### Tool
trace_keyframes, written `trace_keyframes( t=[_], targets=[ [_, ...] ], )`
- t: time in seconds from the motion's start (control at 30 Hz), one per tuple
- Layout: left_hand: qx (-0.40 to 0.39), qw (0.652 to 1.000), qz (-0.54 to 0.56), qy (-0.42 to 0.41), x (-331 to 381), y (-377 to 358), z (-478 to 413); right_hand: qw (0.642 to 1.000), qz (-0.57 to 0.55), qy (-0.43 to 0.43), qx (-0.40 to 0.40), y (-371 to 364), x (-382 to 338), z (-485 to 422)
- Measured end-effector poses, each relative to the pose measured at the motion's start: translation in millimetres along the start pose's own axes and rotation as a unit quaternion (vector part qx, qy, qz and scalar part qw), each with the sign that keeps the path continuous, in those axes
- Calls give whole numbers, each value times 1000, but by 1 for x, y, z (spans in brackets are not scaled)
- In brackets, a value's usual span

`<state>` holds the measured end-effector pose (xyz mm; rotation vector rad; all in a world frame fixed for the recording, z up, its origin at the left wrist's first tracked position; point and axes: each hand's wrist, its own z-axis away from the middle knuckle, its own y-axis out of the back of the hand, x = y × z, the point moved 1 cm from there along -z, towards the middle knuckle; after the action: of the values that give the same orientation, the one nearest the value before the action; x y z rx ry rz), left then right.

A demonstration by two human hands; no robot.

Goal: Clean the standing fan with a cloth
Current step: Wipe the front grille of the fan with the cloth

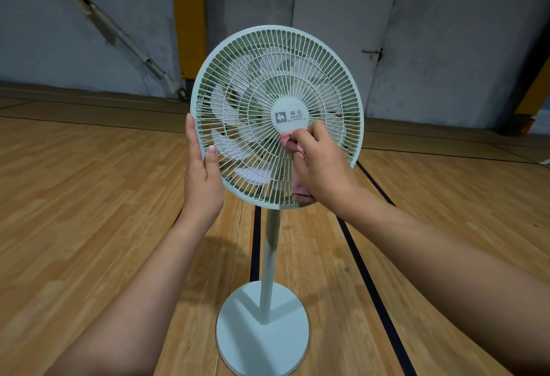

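A pale green standing fan [276,78] stands on the wooden floor, with a round grille, a slim pole [268,259] and a round base [262,334]. My left hand [202,173] holds the left rim of the grille, thumb on the front and fingers along the edge. My right hand [318,164] grips a pink cloth [290,145] and presses it against the front grille just below the centre badge [290,115]. The cloth's lower end hangs under my palm at the grille's bottom rim.
Wooden floor [89,197] with dark lines runs all around the fan. Grey walls stand behind, with a yellow padded post [189,30], a slanted pipe [113,27] on the left and a white board [342,33] leaning on the right.
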<state>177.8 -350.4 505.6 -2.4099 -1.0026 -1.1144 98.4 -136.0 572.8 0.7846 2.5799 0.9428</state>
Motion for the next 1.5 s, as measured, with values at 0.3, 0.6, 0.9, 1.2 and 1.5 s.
trace_keyframes(
  t=[0.3,0.6,0.9,1.2,1.5],
  targets=[
    [-8,1000,-3,4,1,-1,0,999,-48,13,-15,-9,2,30],
    [-8,1000,4,5,2,0,0,997,-47,-1,-61,-34,0,96],
    [-5,1000,0,7,1,0,-1,996,-34,1,-83,-39,7,95],
    [-10,1000,6,12,6,1,0,999,-45,18,5,-8,-3,25],
    [-9,1000,4,19,7,3,2,1000,1,-7,9,0,-11,-3]
  ],
)
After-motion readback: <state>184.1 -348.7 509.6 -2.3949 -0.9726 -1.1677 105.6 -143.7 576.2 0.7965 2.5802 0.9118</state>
